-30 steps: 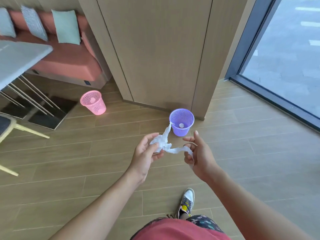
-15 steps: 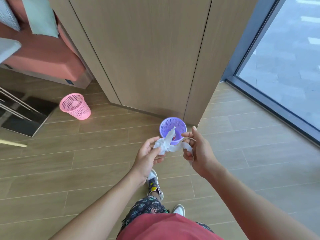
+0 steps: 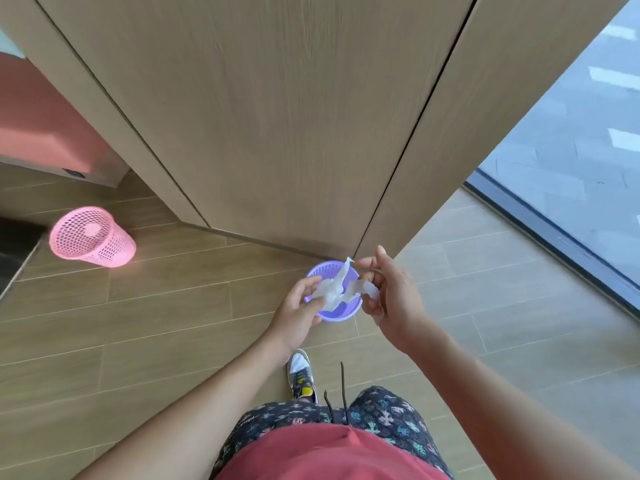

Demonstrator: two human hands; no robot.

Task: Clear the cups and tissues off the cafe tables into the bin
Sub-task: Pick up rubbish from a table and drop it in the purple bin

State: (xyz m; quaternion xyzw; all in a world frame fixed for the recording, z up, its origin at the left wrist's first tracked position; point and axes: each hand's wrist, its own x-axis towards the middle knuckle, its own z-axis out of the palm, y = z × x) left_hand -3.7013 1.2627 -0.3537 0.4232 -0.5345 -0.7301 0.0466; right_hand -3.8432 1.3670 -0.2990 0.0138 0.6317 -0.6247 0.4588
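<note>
A crumpled white tissue (image 3: 335, 287) stretches between my two hands, right above a small purple mesh bin (image 3: 341, 311) standing on the wooden floor by the corner of a wood-panelled wall. My left hand (image 3: 298, 308) pinches the tissue's left end between thumb and fingers. My right hand (image 3: 389, 294) pinches its right end, with the forefinger raised. The tissue and my hands hide most of the bin's inside.
A pink mesh bin (image 3: 90, 237) stands on the floor at the left. The wood-panelled wall (image 3: 277, 116) rises straight ahead, a glass door frame (image 3: 554, 230) runs along the right, and a salmon sofa (image 3: 45, 133) sits far left. My shoe (image 3: 300, 374) is just behind the purple bin.
I have walked up to the purple bin. It now lies directly under my hands, which still hold the tissue between them. The table and chair have left the view.
</note>
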